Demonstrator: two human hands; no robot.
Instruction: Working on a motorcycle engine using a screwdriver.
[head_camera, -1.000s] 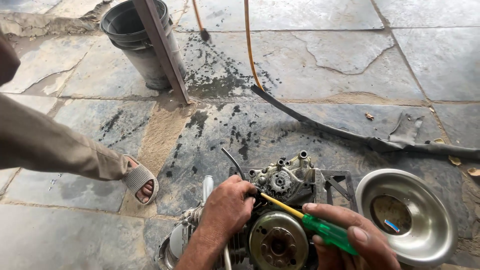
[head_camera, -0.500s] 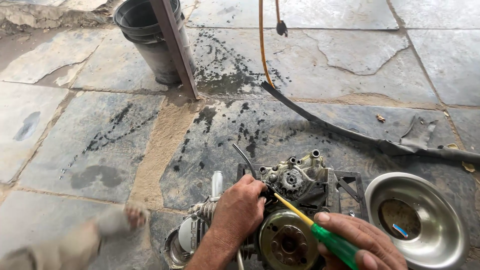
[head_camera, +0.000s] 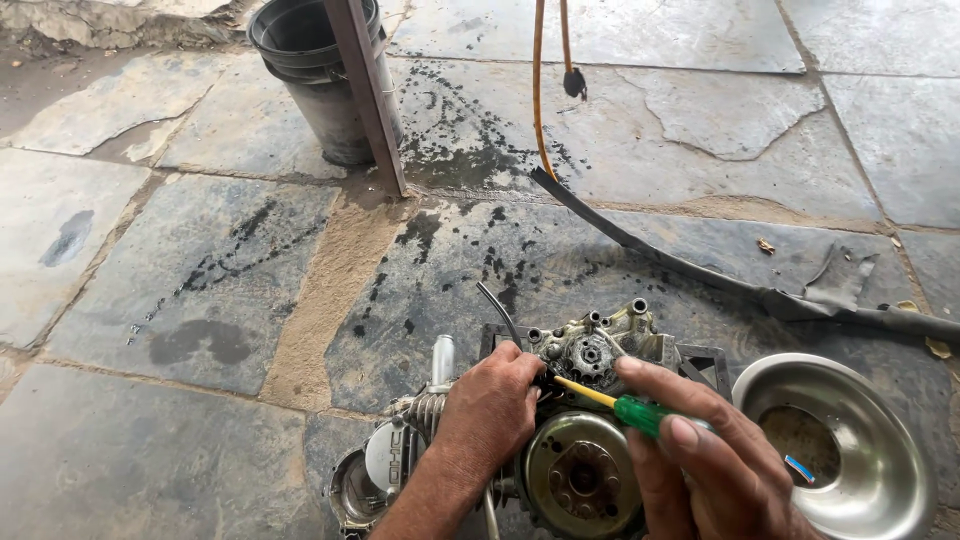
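A small greasy engine (head_camera: 590, 350) lies on the stone floor at the bottom middle, with a round flywheel disc (head_camera: 583, 474) facing up. My left hand (head_camera: 490, 410) rests on the engine's left side, fingers curled against the casing by the gears. My right hand (head_camera: 700, 450) holds a screwdriver (head_camera: 620, 403) with a green handle and yellow shaft; its tip points at the gear area in the upper casing. A thin black cable (head_camera: 497, 310) curves up from the engine behind my left hand.
A shiny metal bowl (head_camera: 880, 480) sits right of the engine. A black bucket (head_camera: 310, 70) stands at the top left, a rusty metal post (head_camera: 365, 90) leaning in front. An orange hose (head_camera: 540, 90) and a black rubber strip (head_camera: 680, 260) cross the oil-stained flagstones.
Another person's leg and sandalled foot at the left have gone out of view. The view has shifted down and right. My hands stay on the engine, the screwdriver tip still at the gears.
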